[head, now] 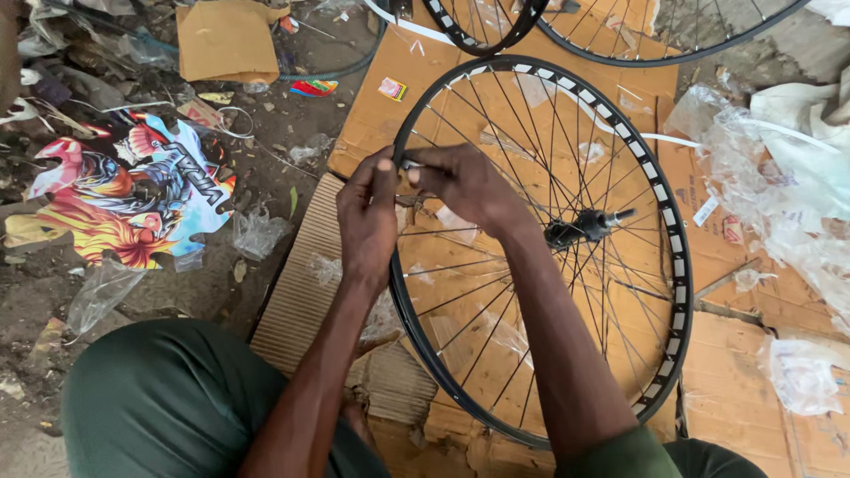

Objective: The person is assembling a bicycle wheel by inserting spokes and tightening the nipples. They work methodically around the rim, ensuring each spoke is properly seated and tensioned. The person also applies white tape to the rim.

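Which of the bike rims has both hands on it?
The big spoked wheel lying whole on the cardboard: left hand and right hand meet at its near-left rim. The two other rims at top edge lie untouched.

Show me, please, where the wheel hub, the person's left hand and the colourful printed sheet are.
wheel hub [580, 227], head view, on its black middle body.
left hand [367, 217], head view, on the back of the hand.
colourful printed sheet [106, 199], head view, on its orange middle.
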